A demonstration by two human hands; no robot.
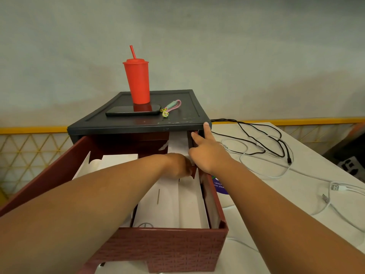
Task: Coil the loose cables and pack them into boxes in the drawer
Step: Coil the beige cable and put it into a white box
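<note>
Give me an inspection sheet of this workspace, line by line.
Surface: white table, carrying a dark cabinet.
Job's things: red-brown drawer pulled open, white boxes inside.
Clutter: red tumbler, black phone, keychain on the cabinet.
Hands: left hand inside drawer, fingers hidden; right hand touches cabinet's front corner.
Cables: black cable and white cables loose, uncoiled on table.
Surroundings: grey wall, yellow lattice railing.

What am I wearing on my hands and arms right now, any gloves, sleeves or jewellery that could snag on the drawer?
Nothing worn shows. The left hand and right hand are ungloved, and both forearms are bare to the frame edge: no sleeves, watch or bracelets. No rings on the visible fingers; most left fingers are hidden.
</note>
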